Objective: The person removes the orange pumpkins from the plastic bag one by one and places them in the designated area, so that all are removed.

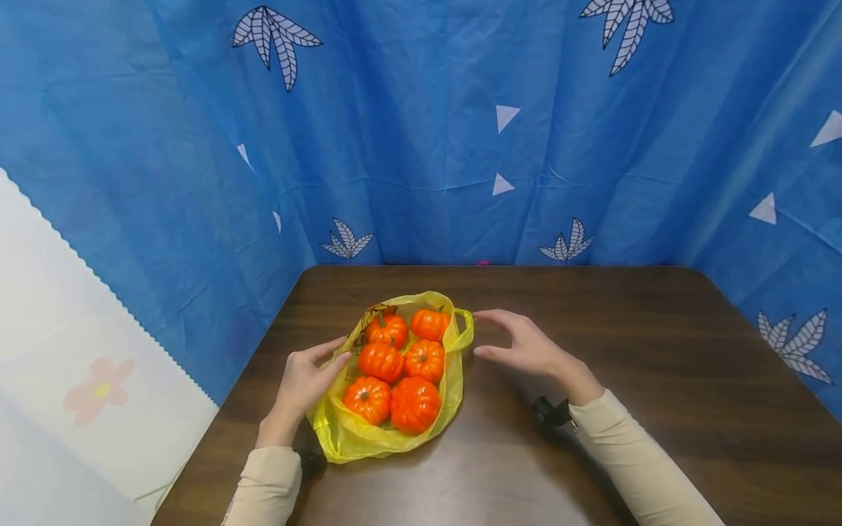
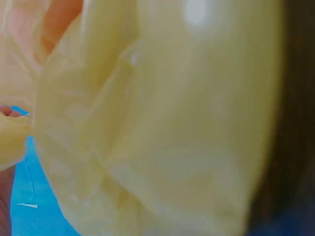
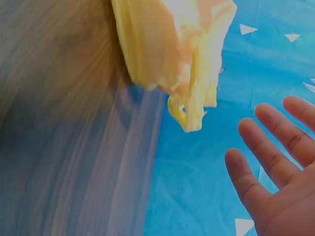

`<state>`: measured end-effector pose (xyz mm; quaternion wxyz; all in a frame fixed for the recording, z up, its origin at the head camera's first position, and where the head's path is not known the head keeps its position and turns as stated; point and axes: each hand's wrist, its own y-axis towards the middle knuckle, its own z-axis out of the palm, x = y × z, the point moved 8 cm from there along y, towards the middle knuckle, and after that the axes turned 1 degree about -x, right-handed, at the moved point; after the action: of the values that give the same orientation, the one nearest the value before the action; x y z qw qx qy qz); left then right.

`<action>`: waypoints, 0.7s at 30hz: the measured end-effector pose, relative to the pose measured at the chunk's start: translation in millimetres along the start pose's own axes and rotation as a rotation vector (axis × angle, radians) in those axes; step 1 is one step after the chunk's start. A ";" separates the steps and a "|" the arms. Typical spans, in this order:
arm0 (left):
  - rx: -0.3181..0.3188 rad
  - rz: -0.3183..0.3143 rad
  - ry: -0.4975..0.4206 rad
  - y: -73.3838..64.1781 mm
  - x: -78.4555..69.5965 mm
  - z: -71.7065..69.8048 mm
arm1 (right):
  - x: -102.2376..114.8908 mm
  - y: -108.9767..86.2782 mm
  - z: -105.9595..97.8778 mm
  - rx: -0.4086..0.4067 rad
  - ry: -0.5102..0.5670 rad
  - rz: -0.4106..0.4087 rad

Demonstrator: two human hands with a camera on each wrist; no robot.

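Note:
A yellow plastic bag (image 1: 384,442) sits on the table with its mouth spread wide, and several shiny orange toy pumpkins (image 1: 414,405) lie inside it. At the bag's left rim, my left hand (image 1: 305,383) holds the thin plastic between thumb and fingers. In the left wrist view the bag (image 2: 162,128) fills most of the picture and covers much of that hand. To the right of the bag, my right hand (image 1: 526,347) has its fingers extended and holds nothing. Its fingertips are close to the bag's loose right handle (image 1: 465,330); the right wrist view shows a gap between them.
The dark wooden table (image 1: 631,329) extends right of the bag. A blue curtain (image 1: 421,131) with leaf and triangle prints hangs behind and beside it. White cloth (image 1: 72,329) with a flower print is at the left. A black strap (image 1: 552,411) sits at the right wrist.

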<state>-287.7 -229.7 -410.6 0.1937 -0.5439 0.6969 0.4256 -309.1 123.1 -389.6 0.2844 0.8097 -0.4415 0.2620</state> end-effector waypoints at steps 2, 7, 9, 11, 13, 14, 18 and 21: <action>0.001 -0.020 -0.002 -0.7 2.5 0.2 | 2.6 0.8 3.6 0.002 0.010 -0.013; -0.002 -0.025 0.000 -1.3 4.5 -0.5 | 9.5 2.3 9.0 -0.001 0.032 -0.038; -0.003 -0.020 0.008 -1.7 4.7 -1.0 | 11.5 2.4 11.5 0.000 0.037 -0.036; -0.003 -0.014 0.017 -2.0 4.5 -1.0 | 13.1 2.2 14.4 0.004 0.044 -0.036; -0.004 -0.015 0.024 -2.4 5.2 -0.4 | 15.2 1.8 17.2 0.006 0.051 -0.036; -0.007 -0.015 0.026 -2.6 5.4 -0.2 | 16.5 1.6 18.6 0.006 0.053 -0.039; -0.021 -0.012 0.025 -3.4 4.9 0.4 | 21.7 1.3 23.0 0.015 0.057 -0.060; -0.035 -0.002 0.026 -3.3 4.6 1.0 | 25.1 1.1 25.9 0.022 0.066 -0.075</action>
<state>-286.5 -231.8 -415.8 0.1755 -0.5534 0.6912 0.4303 -293.7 90.5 -390.5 0.2993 0.8197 -0.3982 0.2826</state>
